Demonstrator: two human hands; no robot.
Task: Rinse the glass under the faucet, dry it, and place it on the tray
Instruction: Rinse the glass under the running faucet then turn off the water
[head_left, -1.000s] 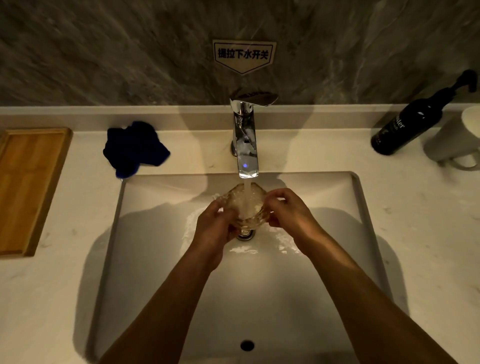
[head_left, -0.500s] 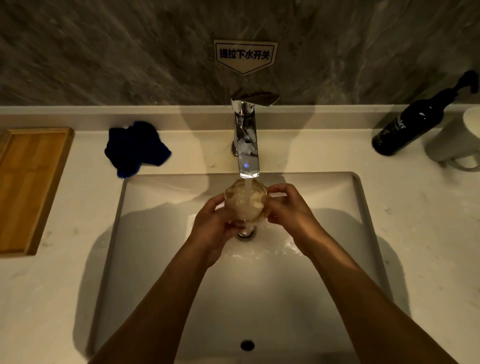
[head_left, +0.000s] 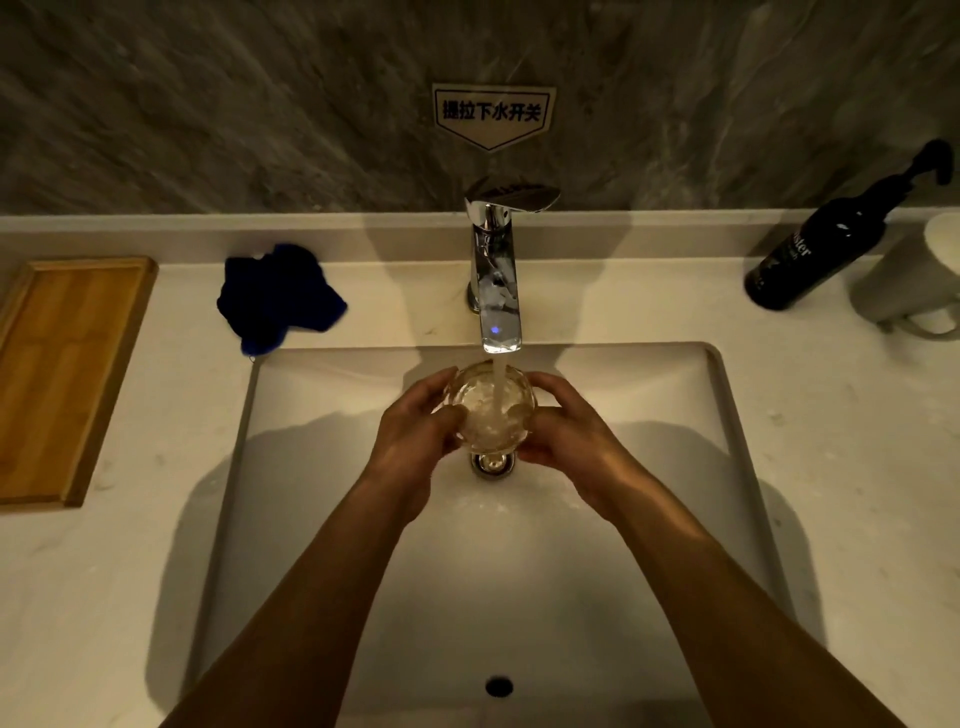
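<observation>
A clear patterned glass (head_left: 491, 408) is held over the sink basin (head_left: 649, 415), right under the chrome faucet (head_left: 496, 280). Water runs from the spout into the glass and foams inside it. My left hand (head_left: 413, 436) grips the glass from the left and my right hand (head_left: 563, 426) from the right. A crumpled dark blue cloth (head_left: 278, 299) lies on the counter left of the faucet. The wooden tray (head_left: 62, 374) sits at the far left of the counter with nothing on it.
A dark pump bottle (head_left: 815, 244) leans at the back right, next to a white mug (head_left: 919, 280). The drain (head_left: 491, 462) lies just below the glass. A label with Chinese characters is stuck on the stone wall above the faucet.
Both hands have lifted the glass a little closer to the spout and turned it between them. Water keeps running into it.
</observation>
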